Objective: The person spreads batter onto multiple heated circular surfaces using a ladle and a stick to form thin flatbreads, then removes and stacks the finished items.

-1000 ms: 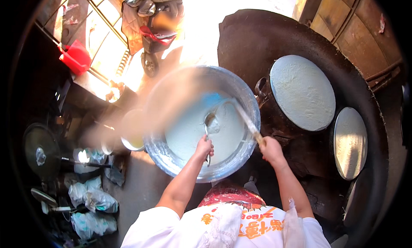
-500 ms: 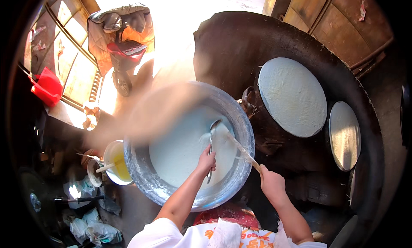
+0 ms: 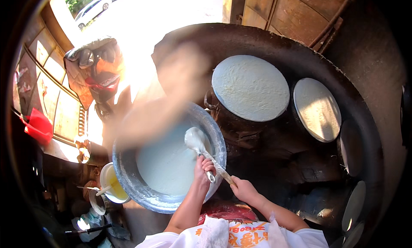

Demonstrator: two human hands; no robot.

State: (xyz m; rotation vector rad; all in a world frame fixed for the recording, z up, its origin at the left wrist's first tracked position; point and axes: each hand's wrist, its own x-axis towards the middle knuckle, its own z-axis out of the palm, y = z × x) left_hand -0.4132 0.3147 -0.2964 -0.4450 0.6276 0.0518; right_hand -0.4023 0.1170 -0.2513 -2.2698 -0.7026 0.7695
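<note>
My left hand [image 3: 203, 170] is closed around the metal handle of a ladle [image 3: 195, 137], whose bowl is coated in thick white batter. It is over the right part of a large grey metal basin [image 3: 121, 179] of white batter [image 3: 165, 166]. My right hand [image 3: 244, 189], to the right of the basin's rim, grips the end of a wooden stick [image 3: 224, 174]. This stick slants up-left past my left hand toward the ladle; its far end is hard to make out against the batter.
On a curved dark stove [image 3: 189, 38] lie a large white batter-covered round [image 3: 251, 88] and a smaller one [image 3: 317, 110]. Left of the basin stands a white tub [image 3: 108, 181] with yellow liquid. A scooter [image 3: 96, 72] is parked beyond. A blurred tan shape covers part of the basin.
The view has swung right, so the basin and stove sit further left. The ladle's bowl, dark inside before, now shows white batter. Both hands are nearer the basin's right rim.
</note>
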